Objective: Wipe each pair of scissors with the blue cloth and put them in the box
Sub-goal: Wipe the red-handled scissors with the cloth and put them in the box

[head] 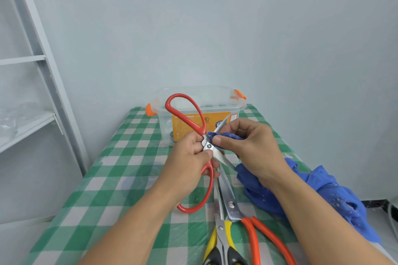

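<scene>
Green checked tablecloth (pixel 129 157) underneath; my left hand (pixel 189 153) grips red-handled steel scissors (pixel 208 146) at the pivot, blades pointing right, where my right hand (pixel 252 146) pinches crumpled blue cloth (pixel 336 198) on one.

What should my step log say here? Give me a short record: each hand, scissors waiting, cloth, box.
left hand: grips the red-handled scissors near the pivot, blades spread
right hand: pinches a fold of the blue cloth onto one blade
waiting: yellow-and-black scissors and orange-handled scissors lie on the checked table
cloth: the rest lies bunched on the table under the right wrist
box: clear, no lid on, behind the hands
</scene>
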Action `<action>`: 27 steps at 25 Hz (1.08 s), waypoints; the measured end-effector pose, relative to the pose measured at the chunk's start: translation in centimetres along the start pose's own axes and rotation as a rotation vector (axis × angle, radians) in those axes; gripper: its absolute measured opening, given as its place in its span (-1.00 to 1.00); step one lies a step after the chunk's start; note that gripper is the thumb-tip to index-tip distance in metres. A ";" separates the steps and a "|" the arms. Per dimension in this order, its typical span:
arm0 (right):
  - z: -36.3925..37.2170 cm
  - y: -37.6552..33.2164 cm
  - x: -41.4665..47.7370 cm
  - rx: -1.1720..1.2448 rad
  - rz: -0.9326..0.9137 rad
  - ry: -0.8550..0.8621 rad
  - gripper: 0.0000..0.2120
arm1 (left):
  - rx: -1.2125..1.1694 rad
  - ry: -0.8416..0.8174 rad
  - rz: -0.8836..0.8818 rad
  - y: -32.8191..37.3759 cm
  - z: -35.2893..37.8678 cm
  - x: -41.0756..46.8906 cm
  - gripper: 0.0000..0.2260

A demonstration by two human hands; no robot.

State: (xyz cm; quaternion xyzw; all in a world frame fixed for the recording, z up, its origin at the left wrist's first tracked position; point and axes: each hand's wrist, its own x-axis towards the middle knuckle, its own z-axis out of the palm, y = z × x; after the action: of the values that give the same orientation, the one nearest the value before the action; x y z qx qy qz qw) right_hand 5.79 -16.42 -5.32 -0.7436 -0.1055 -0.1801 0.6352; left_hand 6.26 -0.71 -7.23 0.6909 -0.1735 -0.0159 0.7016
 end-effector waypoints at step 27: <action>0.0 -0.3 0.0 0.286 0.290 0.161 -0.79 | 0.131 -0.015 0.097 -0.3 1.0 -0.3 -0.87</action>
State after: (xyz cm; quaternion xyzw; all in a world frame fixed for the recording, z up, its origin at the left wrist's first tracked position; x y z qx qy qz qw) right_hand 5.66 -16.34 -5.01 -0.6368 0.0291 -0.1290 0.7596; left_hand 5.72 -1.59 -7.57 0.7261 -0.2128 0.0243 0.6534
